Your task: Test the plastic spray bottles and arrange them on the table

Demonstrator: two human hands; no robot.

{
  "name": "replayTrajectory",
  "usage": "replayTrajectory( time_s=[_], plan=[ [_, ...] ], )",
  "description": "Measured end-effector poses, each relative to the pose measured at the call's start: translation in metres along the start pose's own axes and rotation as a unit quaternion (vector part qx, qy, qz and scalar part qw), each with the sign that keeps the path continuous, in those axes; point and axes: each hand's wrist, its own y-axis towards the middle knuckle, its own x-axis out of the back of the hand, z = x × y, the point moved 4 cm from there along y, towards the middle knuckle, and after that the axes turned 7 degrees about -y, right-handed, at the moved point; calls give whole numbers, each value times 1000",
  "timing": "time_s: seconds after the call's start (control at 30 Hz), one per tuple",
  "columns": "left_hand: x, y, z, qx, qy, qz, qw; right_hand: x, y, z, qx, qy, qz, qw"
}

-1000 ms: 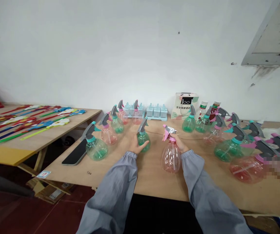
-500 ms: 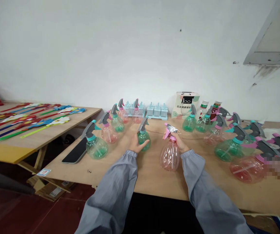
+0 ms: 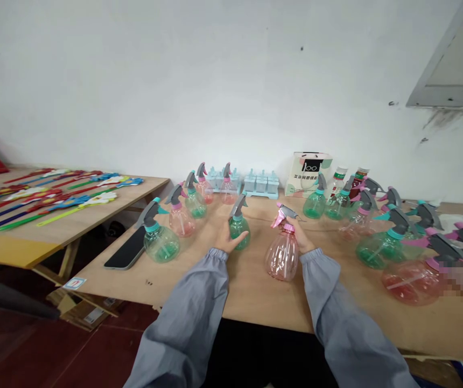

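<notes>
My left hand (image 3: 226,238) is wrapped around the side of a green spray bottle (image 3: 240,231) standing on the table, its thumb across the front and its other fingers mostly hidden behind. To the right, my right hand (image 3: 302,237) grips a clear pink spray bottle (image 3: 281,258) from behind, at the neck below its pink and grey trigger head (image 3: 286,214). This bottle leans slightly and its nozzle points left. Whether its base touches the table I cannot tell. Both forearms wear grey-blue sleeves.
Several green and pink spray bottles stand at left (image 3: 162,242) and right (image 3: 380,248). A phone (image 3: 125,252) lies on the left of the table (image 3: 264,307). Light-blue popsicle moulds (image 3: 261,184) and a paper bag (image 3: 306,175) are by the wall. Colourful hand-shaped toys (image 3: 82,202) cover another table.
The pink bottle's trigger head has tipped slightly to the right along with my right hand. My left hand keeps its place on the green bottle. The whole view has shifted a little.
</notes>
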Motion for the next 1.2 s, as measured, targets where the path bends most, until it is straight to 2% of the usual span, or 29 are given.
replayTrajectory(
  time_s=[0.17, 0.23, 0.33, 0.5, 0.6, 0.7, 0.8, 0.87, 0.97, 1.07, 1.2],
  plan=[
    [-1, -1, 2, 0, -3, -3, 1000, -10, -2, 0, -2, -7, 51, 999],
    [-1, -1, 3, 6, 0, -4, 1000, -11, -2, 4, 17, -2, 38, 999],
    [0, -1, 2, 8, -3, -6, 1000, -4, 1, 11, 57, 38, -22, 997],
    [0, -1, 2, 16, -4, 9, 1000, 26, 6, 22, 96, 33, -113, 988],
    [1, -1, 2, 16, 3, 11, 1000, 57, 5, 32, 132, -11, -213, 968],
    [2, -1, 0, 8, 10, 12, 1000, 93, -1, 43, 202, -94, -337, 915],
    [4, 1, -3, 5, 15, 17, 1000, 123, -6, 50, 255, -189, -411, 855],
    [5, 2, -6, 3, 15, 23, 1000, 139, -6, 51, 267, -228, -423, 835],
    [5, 3, -10, 4, 11, 22, 1000, 152, -1, 48, 277, -250, -414, 831],
    [5, 2, -12, 8, 7, 18, 1000, 158, 4, 41, 274, -260, -404, 833],
    [4, 1, -12, 15, -1, 14, 1000, 161, 7, 35, 278, -254, -428, 822]
  ],
)
